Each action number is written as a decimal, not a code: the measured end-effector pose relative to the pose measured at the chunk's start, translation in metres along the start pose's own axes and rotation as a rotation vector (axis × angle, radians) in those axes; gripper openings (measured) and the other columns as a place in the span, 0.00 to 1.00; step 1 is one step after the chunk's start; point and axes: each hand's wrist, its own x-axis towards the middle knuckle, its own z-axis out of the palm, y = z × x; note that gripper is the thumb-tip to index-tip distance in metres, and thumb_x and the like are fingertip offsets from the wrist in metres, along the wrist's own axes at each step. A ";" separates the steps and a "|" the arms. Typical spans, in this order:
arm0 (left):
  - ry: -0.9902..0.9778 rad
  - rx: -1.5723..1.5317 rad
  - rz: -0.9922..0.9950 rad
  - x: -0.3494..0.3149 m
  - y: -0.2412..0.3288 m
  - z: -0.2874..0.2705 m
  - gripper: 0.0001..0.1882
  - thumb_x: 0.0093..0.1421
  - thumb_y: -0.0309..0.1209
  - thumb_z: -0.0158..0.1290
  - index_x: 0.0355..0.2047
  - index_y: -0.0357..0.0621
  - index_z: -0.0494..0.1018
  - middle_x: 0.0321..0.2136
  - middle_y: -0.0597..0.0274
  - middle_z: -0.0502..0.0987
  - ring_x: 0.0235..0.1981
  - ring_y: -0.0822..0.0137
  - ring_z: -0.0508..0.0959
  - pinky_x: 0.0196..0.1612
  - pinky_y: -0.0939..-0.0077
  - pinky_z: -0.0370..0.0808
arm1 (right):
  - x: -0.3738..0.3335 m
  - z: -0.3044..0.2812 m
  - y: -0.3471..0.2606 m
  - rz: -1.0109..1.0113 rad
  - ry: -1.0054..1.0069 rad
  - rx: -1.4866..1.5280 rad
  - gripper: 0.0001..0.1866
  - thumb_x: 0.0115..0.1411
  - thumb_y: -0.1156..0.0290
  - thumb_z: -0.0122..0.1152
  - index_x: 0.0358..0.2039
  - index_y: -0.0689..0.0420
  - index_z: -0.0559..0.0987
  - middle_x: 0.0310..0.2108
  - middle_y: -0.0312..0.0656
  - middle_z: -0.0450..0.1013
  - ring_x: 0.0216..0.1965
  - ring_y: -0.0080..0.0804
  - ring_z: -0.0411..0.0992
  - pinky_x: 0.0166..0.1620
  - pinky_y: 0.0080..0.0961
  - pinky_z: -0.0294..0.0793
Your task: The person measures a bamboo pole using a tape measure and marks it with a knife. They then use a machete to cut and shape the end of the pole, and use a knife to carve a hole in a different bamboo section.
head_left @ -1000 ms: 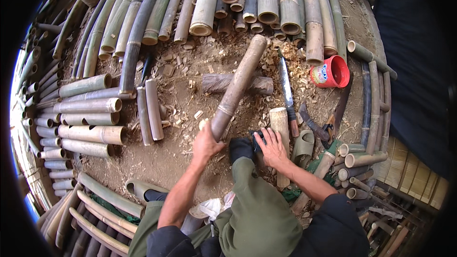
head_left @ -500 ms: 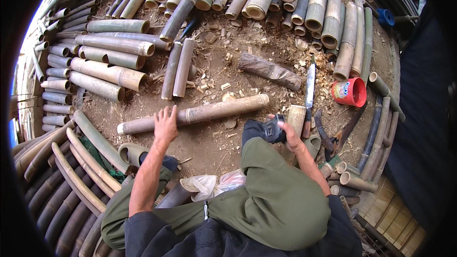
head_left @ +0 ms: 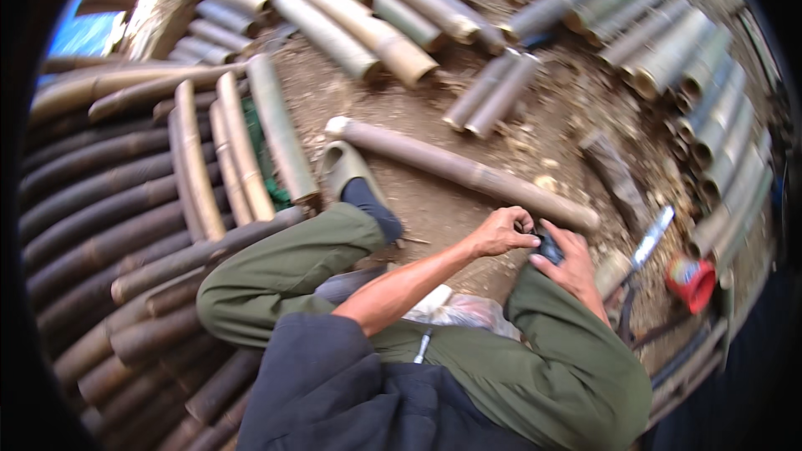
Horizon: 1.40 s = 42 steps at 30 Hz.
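Observation:
My left hand (head_left: 501, 234) reaches across my lap, fingers curled in a pinch. Whatever it may hold is too small to make out. Its fingertips are close to my right hand (head_left: 572, 263), whose thumb and fingers close round a dark, foot-sized shape (head_left: 549, 249) at the end of my right trouser leg. This looks like my socked foot, though blur and fingers partly hide it. Just beyond both hands a long bamboo pole (head_left: 468, 169) lies slantwise on the ground. My left foot, in a dark sock, wears an olive clog (head_left: 347, 169).
A long-bladed knife (head_left: 652, 237) and a red tub (head_left: 692, 284) stand out at the right. Near them lies a dark piece of wood (head_left: 614, 175). Two short bamboo pieces (head_left: 493, 93) lie beyond the pole. Stacked bamboo (head_left: 109, 192) surrounds the left side.
My left hand has left the bamboo pole and come across beside my right hand. Its spread fingers are now curled. The right hand has closed round the dark shape. The view has turned left.

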 end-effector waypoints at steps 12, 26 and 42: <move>1.498 -0.423 -0.257 -0.115 -0.118 -0.363 0.14 0.61 0.34 0.61 0.42 0.38 0.77 0.31 0.61 0.80 0.27 0.70 0.79 0.26 0.75 0.78 | -0.008 -0.070 0.096 0.364 -0.027 -0.442 0.37 0.51 0.55 0.68 0.62 0.47 0.71 0.51 0.44 0.72 0.53 0.48 0.67 0.56 0.42 0.69; 1.204 -0.173 -0.429 -0.083 -0.133 -0.402 0.20 0.63 0.37 0.58 0.52 0.43 0.72 0.41 0.57 0.78 0.41 0.59 0.79 0.38 0.67 0.81 | -0.029 -0.062 0.148 0.564 -0.048 -0.405 0.35 0.51 0.44 0.64 0.59 0.41 0.75 0.50 0.42 0.74 0.52 0.50 0.68 0.51 0.45 0.72; 1.218 -0.006 -0.657 -0.059 -0.111 -0.436 0.10 0.63 0.32 0.57 0.37 0.37 0.74 0.24 0.58 0.78 0.22 0.68 0.79 0.23 0.78 0.82 | -0.035 -0.023 0.189 0.363 0.093 -0.363 0.33 0.51 0.47 0.61 0.57 0.46 0.76 0.46 0.40 0.74 0.48 0.48 0.68 0.47 0.45 0.74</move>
